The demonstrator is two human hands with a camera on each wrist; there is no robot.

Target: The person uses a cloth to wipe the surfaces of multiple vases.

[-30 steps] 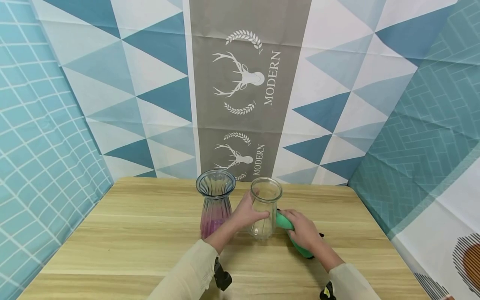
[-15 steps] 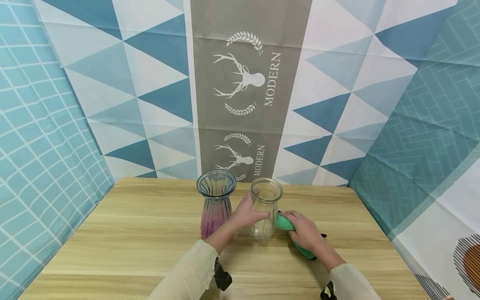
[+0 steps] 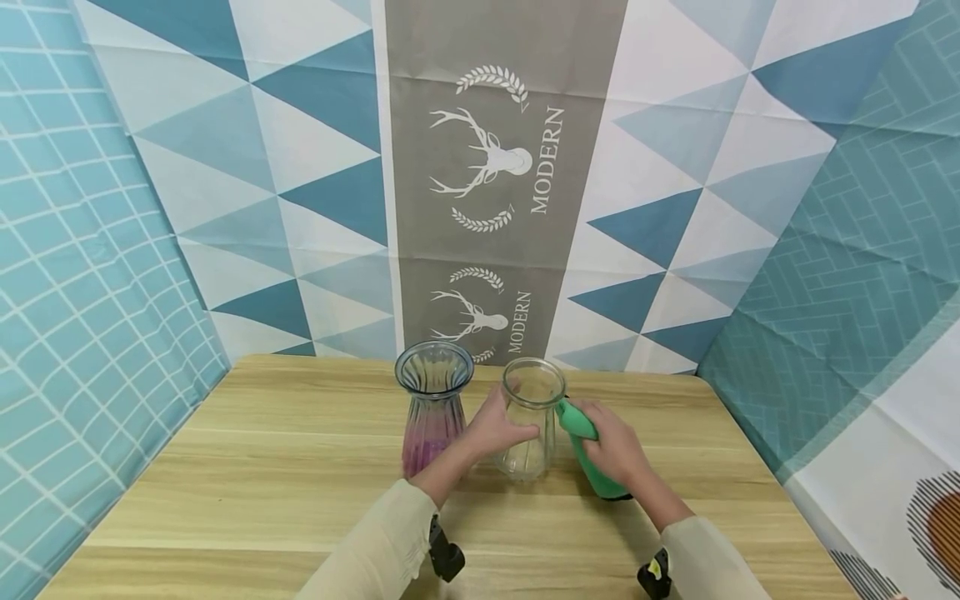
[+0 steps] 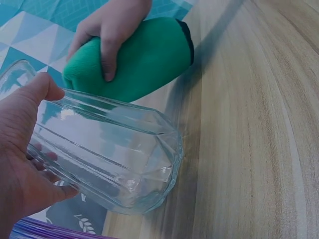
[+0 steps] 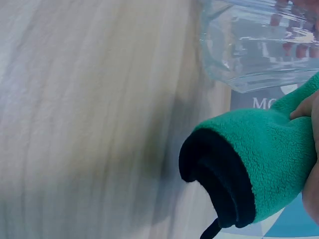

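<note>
In the head view my left hand [image 3: 489, 427] grips a clear ribbed glass vase [image 3: 527, 457], thumb on the near side and fingers round the far side. The left wrist view shows the base of the vase [image 4: 149, 174] close to the wooden tabletop; contact is hard to tell. My right hand [image 3: 613, 440] holds a bunched green cloth [image 3: 596, 468] with a black edge, fingers curled over it. The cloth's upper end is at the vase's right side, just below the rim. In the right wrist view the cloth [image 5: 264, 154] hangs down towards the table.
A second ribbed glass vase [image 3: 433, 417], bluish at the top and purple below, stands left of the clear one, close to my left forearm. Patterned fabric [image 3: 315, 167] hangs behind the wooden table [image 3: 247, 467] and at both sides. Dark wrist cameras [image 3: 446, 550] sit at my cuffs.
My right hand has moved slightly upwards with the green cloth, whose end now lies higher along the vase. The left hand and clear vase keep their place.
</note>
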